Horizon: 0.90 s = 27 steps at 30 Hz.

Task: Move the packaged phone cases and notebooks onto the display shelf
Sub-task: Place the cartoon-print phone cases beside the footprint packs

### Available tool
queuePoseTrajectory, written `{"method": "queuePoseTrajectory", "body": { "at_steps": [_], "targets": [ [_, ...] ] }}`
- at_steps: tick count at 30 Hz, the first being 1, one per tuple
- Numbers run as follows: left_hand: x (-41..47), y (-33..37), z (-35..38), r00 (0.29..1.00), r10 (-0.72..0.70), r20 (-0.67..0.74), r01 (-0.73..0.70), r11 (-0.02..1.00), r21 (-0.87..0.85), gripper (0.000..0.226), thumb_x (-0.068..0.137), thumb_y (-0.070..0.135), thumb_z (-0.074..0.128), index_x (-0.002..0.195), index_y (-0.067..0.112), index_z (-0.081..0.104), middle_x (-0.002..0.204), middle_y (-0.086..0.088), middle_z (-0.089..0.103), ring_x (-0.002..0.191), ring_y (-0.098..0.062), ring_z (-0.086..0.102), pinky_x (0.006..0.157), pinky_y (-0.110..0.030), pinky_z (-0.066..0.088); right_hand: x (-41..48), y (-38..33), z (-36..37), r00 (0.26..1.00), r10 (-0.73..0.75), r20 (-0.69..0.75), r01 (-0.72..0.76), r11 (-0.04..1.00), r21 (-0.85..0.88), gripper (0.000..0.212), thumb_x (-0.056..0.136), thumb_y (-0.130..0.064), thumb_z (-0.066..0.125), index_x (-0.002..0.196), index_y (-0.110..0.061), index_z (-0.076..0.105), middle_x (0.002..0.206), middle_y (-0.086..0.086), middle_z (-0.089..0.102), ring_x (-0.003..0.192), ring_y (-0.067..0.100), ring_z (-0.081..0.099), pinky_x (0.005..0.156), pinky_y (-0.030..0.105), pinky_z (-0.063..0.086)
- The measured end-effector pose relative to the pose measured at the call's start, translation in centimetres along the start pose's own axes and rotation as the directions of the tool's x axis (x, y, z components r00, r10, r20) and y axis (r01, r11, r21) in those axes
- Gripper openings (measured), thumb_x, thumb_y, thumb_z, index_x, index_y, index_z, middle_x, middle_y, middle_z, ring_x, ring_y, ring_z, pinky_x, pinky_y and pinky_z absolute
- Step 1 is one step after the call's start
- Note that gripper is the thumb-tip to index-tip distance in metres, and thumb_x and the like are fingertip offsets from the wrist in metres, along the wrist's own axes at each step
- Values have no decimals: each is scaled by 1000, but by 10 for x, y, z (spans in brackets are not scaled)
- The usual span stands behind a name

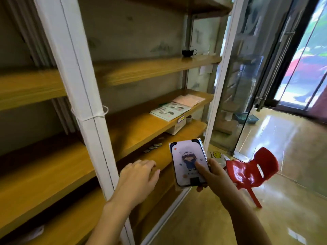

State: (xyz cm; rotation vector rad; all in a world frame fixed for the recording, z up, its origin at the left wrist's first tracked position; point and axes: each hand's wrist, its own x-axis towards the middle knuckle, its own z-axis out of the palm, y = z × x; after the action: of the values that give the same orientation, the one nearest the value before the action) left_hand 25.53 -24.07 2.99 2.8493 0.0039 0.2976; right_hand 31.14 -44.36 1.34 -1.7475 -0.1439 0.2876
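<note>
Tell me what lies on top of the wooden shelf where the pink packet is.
On that wooden shelf lie a pink packet and, beside it, a pale illustrated notebook. Whether anything lies under these two cannot be seen; they cover it.

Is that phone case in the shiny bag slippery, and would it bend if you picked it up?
Probably slippery: the packaged phone case sits in a glossy clear wrapper. It likely stays stiff, since it looks flat while the right hand grips only its lower end. It seems light, held one-handed.
</note>
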Motion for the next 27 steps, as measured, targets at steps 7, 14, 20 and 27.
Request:
{"method": "queuePoseTrajectory", "body": {
  "at_steps": [7,14,20,27],
  "targets": [
    [67,1,15,997,-77,-17,77,997,13,37,95,45,36,126,29,48,128,11,55,117,-6,50,98,-27,40,59,0,-33,1000,18,20,-18,1000,-9,22,93,-25,52,110,-11,51,90,7,64,59,7,63,47,14,47],
    [148,-10,32,986,-164,-20,165,986,41,33,96,44,37,120,27,51,121,7,59,107,-9,55,89,-27,48,150,-16,-33,993,35,114,-35,999,-3,26,92,-22,53,114,-10,49,99,8,64,78,16,67,60,26,57],
    [210,-38,26,956,-282,-82,288,954,78,34,95,45,36,118,26,52,120,3,59,110,-14,55,95,-32,44,238,-35,-18,981,-14,192,32,996,-89,15,93,-26,54,104,-17,51,95,2,66,72,11,68,59,28,58],
    [235,-63,34,902,-418,-111,430,894,125,38,95,47,35,124,28,48,124,5,58,116,-14,54,98,-33,42,316,-33,23,940,-28,341,115,964,-239,26,95,-28,52,111,-8,50,94,2,69,59,9,68,46,17,50]
  ]
}}
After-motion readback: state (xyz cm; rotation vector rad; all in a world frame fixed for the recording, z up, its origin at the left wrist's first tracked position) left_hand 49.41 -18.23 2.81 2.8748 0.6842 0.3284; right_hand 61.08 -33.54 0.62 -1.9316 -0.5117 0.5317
